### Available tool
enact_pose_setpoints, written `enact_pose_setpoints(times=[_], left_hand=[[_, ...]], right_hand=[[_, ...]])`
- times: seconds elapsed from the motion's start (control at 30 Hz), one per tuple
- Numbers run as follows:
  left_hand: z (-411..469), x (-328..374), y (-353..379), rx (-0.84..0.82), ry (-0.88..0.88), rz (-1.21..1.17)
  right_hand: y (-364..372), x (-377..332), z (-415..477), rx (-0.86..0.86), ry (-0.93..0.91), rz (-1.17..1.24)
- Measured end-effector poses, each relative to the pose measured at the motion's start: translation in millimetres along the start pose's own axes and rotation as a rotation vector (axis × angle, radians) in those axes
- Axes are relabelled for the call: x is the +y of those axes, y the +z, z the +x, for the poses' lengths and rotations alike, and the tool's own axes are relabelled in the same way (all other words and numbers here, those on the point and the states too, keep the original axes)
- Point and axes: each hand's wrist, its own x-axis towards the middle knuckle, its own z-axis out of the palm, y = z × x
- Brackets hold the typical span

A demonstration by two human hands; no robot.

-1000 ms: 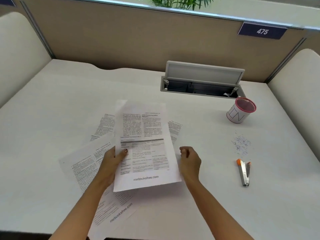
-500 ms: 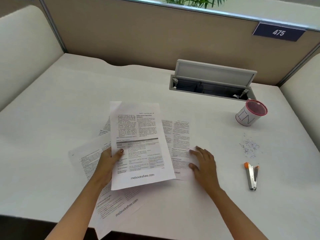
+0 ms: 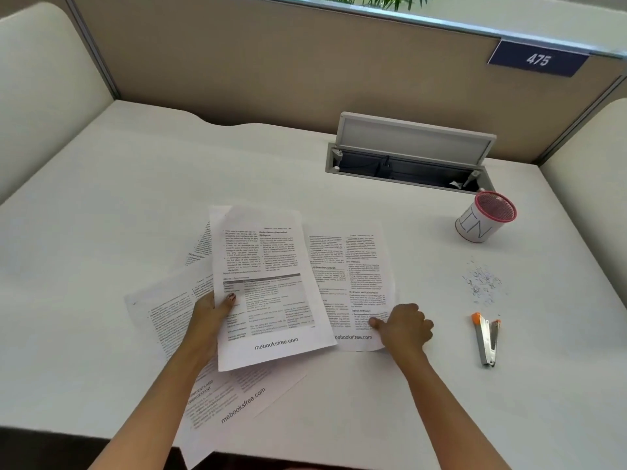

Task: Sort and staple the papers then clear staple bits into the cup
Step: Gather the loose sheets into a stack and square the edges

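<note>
The left hand (image 3: 207,317) has its grip clamped on the top sheet (image 3: 271,266) at its left edge, thumb on top. The right hand (image 3: 405,326) pinches the right sheet (image 3: 353,266) at its near corner on the counter (image 3: 135,198).

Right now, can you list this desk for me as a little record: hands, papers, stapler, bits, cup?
left hand: grips the top sheet, thumb on its print
right hand: fingers curled on the lower corner of the right sheet
other papers: spread overlapping underneath
stapler: lies untouched, right of the right hand
staple bits: small scatter just beyond the stapler
cup: pink rim, stands beyond the bits
</note>
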Motion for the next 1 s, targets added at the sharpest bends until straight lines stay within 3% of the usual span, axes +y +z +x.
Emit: enact_pose_setpoints(times=[0.13, 0.2, 0.33, 0.43, 0.53, 0.63, 0.77, 0.9, 1.0], left_hand=[[-2.5, -1.0, -5.6, 0.027, -0.007, 0.015], [-3.5, -1.0, -7.3, 0.027, -0.011, 0.015], [-4.6, -1.6, -10.9, 0.018, -0.026, 0.017], [-5.0, -2.6, -11.2, 0.018, -0.035, 0.022], [-6.3, -2.3, -5.2, 0.019, -0.043, 0.024], [-7.8, -1.1, 2.7, 0.013, -0.055, 0.041], [-10.4, -1.6, 11.0, 0.002, -0.057, 0.044], [-12.4, 1.0, 21.0, 0.079, -0.114, 0.026], [-10.8, 0.8, 22.8, 0.121, -0.169, -0.049]], right_hand=[[-7.7, -0.1, -4.2, -0.008, -0.047, 0.232], [-14.5, 0.6, -13.3, 0.134, -0.116, 0.349], [-34.0, -0.5, -35.4, 0.555, -0.384, 0.33], [-53.4, -3.5, -51.7, 0.701, -0.468, 0.402], [-73.4, -7.2, -66.7, 0.738, -0.517, 0.508], [-85.8, -13.1, -74.8, 0.597, -0.479, 0.659], [-66.8, -21.4, -69.0, 0.197, -0.368, 0.834], [-27.0, -29.9, -65.6, -0.06, -0.317, 0.834], [-4.0, -33.9, -65.6, -0.141, -0.286, 0.817]])
